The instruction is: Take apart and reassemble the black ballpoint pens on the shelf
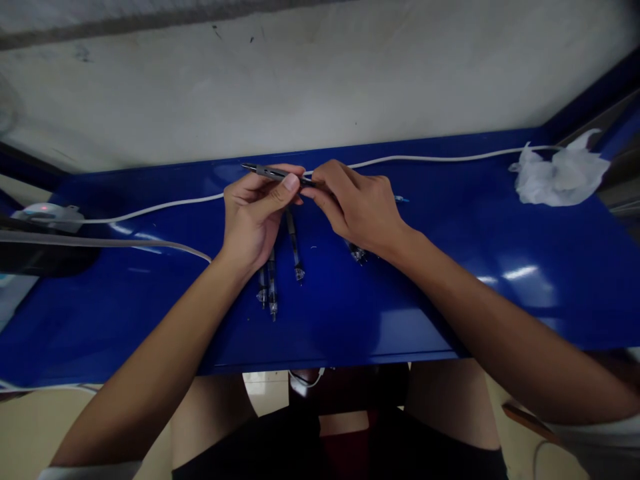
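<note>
My left hand (257, 217) is closed around the dark barrel of a pen (267, 173), whose tip points to the left. At the pen's right end, the fingers of my right hand (353, 200) pinch it. Below my left hand, several clear and dark pens (295, 250) lie on the blue table (330, 313), their upper parts partly covered by the hand. More pen ends (356, 253) stick out from under my right hand.
Crumpled white plastic (557, 170) sits at the table's right end. A white cable (430, 159) runs along the back. At the left are a white device with a red light (50, 215) and a dark object (50, 257). A pale wall (300, 87) rises behind.
</note>
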